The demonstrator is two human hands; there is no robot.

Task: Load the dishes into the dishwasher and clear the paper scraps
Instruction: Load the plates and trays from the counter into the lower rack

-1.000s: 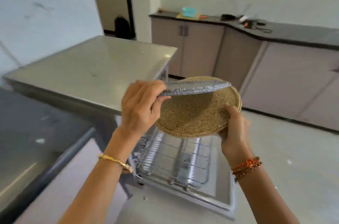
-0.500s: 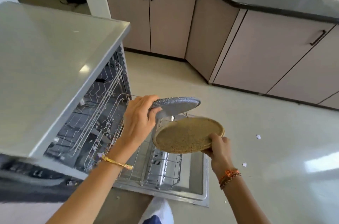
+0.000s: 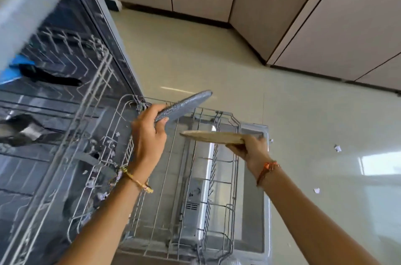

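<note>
Dishwasher [image 3: 71, 95] of stainless steel stands open at left, its lower wire rack [image 3: 191, 178] pulled out over the dropped door [image 3: 253, 199], as a person holds two plates above it. The left hand [image 3: 149, 132], a gold bracelet [image 3: 138, 182] on its wrist, has its grip closed on the near edge of a round, speckled grey plate [image 3: 184, 105], thumb on top, the plate tilted upward and away over the far end of the rack. The right hand [image 3: 249, 147], with an orange thread band [image 3: 268, 168] on the wrist, pinches the rim of a round, tan speckled plate [image 3: 213, 136] held nearly level, seen edge-on, over the rack's right side. The two plates are apart, the grey one higher. Small white paper scraps [image 3: 337, 148] lie scattered on the glossy pale floor [image 3: 217, 58] to the right of the door, below beige cabinet fronts [image 3: 325, 15].
</note>
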